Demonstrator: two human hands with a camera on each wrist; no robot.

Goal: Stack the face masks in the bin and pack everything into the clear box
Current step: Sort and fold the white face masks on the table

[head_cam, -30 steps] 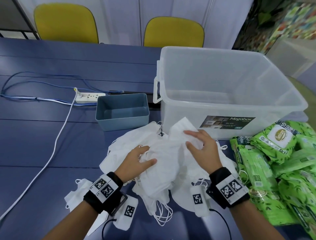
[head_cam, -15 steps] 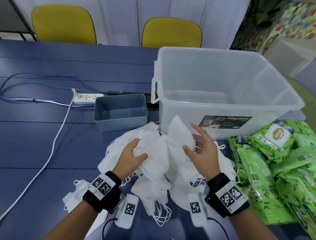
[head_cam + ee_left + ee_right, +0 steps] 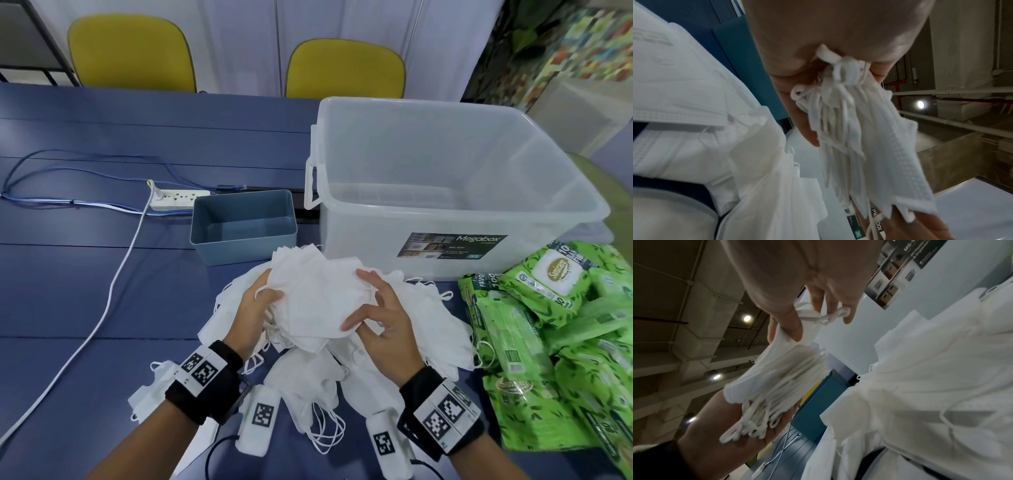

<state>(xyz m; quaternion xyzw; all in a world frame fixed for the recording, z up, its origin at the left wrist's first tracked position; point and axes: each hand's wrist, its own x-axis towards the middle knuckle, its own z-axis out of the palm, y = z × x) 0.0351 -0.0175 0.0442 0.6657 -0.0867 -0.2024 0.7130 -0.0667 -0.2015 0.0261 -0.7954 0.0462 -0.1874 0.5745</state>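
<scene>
A stack of several white face masks (image 3: 318,294) is held above the table between both hands. My left hand (image 3: 255,305) grips its left end, ear loops bunched under the fingers (image 3: 840,76). My right hand (image 3: 373,308) pinches the right end between thumb and fingers (image 3: 785,327). More loose masks (image 3: 421,325) lie heaped on the blue table under and around my hands. The small blue bin (image 3: 241,226) stands just beyond, nothing in it. The clear box (image 3: 459,192) sits to its right, open and bare inside.
Green wet-wipe packs (image 3: 555,329) are piled at the right, beside the clear box. A white power strip (image 3: 178,200) with cables (image 3: 113,287) lies at the left. Two yellow chairs (image 3: 346,68) stand behind the table.
The two separate bunches, one in each hand, have been brought together into one stack held flat between both hands and lifted a little toward the bin.
</scene>
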